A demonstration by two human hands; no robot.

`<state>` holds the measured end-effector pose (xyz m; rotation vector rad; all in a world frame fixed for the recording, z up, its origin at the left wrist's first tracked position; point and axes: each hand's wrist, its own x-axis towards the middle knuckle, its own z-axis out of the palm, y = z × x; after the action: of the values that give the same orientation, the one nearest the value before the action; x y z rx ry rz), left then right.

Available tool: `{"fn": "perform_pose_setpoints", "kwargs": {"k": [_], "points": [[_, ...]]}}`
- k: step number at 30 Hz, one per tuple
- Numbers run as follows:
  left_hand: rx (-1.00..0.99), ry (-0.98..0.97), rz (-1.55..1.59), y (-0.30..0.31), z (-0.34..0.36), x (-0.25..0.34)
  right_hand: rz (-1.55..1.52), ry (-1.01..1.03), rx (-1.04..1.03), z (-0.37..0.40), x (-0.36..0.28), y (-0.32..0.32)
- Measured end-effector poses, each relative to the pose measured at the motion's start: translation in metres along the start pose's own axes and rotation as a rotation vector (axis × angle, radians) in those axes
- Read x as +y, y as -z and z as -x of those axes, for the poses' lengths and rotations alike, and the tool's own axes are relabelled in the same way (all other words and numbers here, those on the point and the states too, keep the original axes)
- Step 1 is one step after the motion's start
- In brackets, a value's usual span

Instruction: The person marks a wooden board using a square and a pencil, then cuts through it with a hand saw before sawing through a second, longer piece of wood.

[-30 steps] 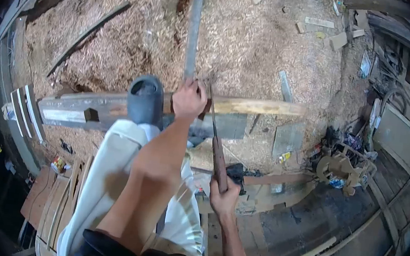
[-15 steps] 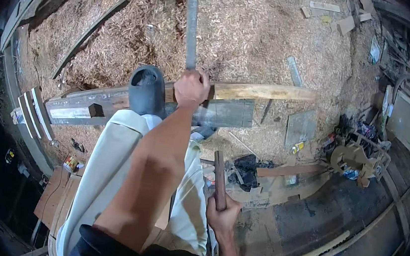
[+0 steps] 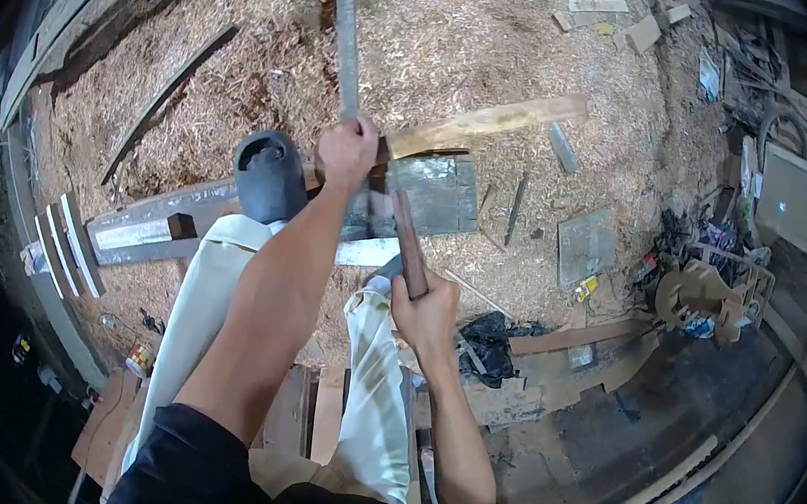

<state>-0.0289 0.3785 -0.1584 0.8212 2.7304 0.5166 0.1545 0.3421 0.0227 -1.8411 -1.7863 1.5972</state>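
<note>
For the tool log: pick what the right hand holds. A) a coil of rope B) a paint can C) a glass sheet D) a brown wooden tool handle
D: the right hand is closed round the lower end of the brown wooden tool handle, which sticks up from the fist; the far end is blurred.

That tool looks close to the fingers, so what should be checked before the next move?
1. Right hand closed on the tool handle: ok.
2. Left hand closed round the grey pole: ok.
3. That hand clear of the blade: cannot tell, the blade is blurred.
4. Dark sandal planted on the beam: ok.
5. Pale stick resting steady on the beam: cannot tell.
6. Firm footing: probably not ok, loose wood shavings cover the ground.
</note>
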Motion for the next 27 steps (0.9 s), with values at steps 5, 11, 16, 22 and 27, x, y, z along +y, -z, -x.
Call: {"fn": "perform_pose_setpoints", "kwargs": {"k": [5, 11, 16, 22, 27], "points": [[-0.078, 0.091, -0.033, 0.008, -0.004, 0.009, 0.046, -0.059, -0.027, 0.0, -0.023, -0.001], [-0.151, 0.104, -0.082, 0.01, -0.012, 0.01, 0.184, -0.192, -0.076, 0.02, -0.095, 0.031], [-0.155, 0.114, -0.055, 0.009, -0.014, 0.013, 0.236, -0.192, -0.125, 0.025, -0.107, 0.049], [-0.137, 0.103, -0.08, -0.001, -0.012, 0.004, 0.235, -0.083, -0.117, -0.112, -0.052, -0.039], [-0.201, 0.119, -0.076, 0.0, -0.015, 0.0, 0.16, -0.108, -0.111, -0.088, -0.056, -0.031]]}}
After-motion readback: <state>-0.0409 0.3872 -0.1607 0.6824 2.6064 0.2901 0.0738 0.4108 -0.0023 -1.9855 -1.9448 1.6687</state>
